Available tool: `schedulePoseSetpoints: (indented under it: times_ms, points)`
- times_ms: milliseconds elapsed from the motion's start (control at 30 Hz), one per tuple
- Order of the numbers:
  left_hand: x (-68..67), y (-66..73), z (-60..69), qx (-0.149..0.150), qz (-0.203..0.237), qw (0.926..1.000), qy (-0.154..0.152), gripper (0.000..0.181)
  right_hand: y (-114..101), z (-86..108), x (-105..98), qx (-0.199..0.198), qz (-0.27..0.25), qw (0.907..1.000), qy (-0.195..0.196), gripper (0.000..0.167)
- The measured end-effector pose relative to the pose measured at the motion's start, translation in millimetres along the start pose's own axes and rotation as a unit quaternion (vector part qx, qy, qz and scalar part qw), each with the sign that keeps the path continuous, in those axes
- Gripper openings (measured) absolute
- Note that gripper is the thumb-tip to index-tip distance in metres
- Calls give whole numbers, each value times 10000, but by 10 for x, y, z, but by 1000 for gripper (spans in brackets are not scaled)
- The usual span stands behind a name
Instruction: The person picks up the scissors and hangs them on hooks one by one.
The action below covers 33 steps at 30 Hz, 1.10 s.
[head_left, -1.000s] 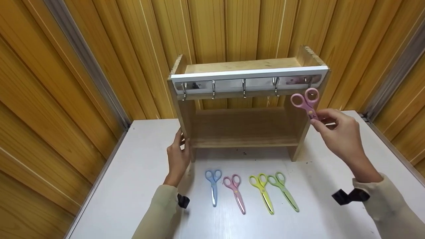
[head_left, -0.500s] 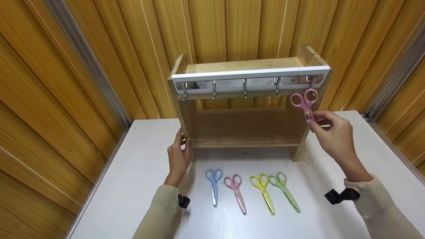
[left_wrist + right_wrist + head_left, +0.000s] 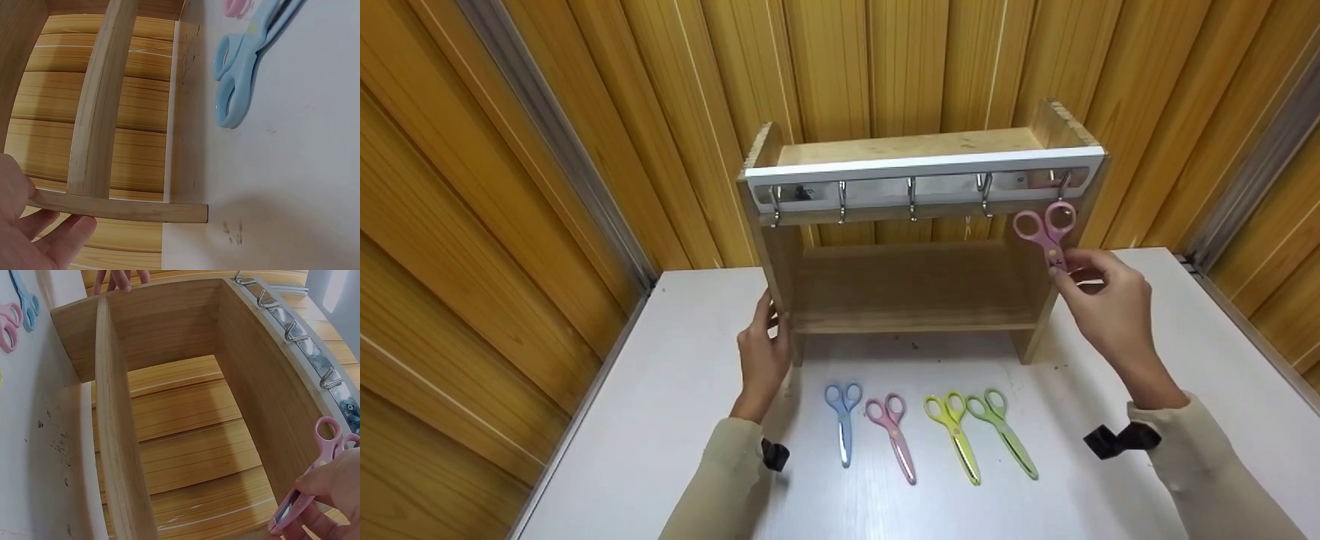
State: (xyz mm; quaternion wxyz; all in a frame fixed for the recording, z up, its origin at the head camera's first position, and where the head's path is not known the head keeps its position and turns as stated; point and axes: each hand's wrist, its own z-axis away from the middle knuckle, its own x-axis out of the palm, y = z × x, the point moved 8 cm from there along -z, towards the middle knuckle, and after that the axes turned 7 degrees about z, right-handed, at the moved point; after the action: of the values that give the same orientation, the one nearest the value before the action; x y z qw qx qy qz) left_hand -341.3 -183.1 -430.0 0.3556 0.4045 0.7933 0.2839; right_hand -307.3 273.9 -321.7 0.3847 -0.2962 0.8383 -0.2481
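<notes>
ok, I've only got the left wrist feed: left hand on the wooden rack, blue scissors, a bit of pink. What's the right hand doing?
Observer: The right hand is pinching a second pair of pink scissors, loops up, by the rack's rightmost hook.

Operator: Hung on it?

Observer: Can't confirm. In the head view one finger loop overlaps the hook's lower end.

Operator: And what's past the pink pair on the table?

Observer: Yellow scissors, then green scissors, side by side, loops toward the rack.
</notes>
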Motion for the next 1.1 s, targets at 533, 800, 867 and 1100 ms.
schedulePoseSetpoints:
  times_ms: [533, 800, 867, 1100]
  points:
    - [-21, 18, 6, 190, 92, 9998, 46, 52, -17, 20, -11, -121, 18, 9998, 157, 21]
    - [-26, 15, 12, 189, 73, 9998, 71, 52, -17, 28, 2, -130, 25, 9999, 108, 21]
    - [-28, 16, 12, 187, 81, 9998, 72, 52, -18, 27, 3, -133, 24, 9998, 111, 21]
    - [-24, 15, 18, 69, 180, 9998, 57, 51, -18, 26, 13, -153, 59, 9998, 94, 20]
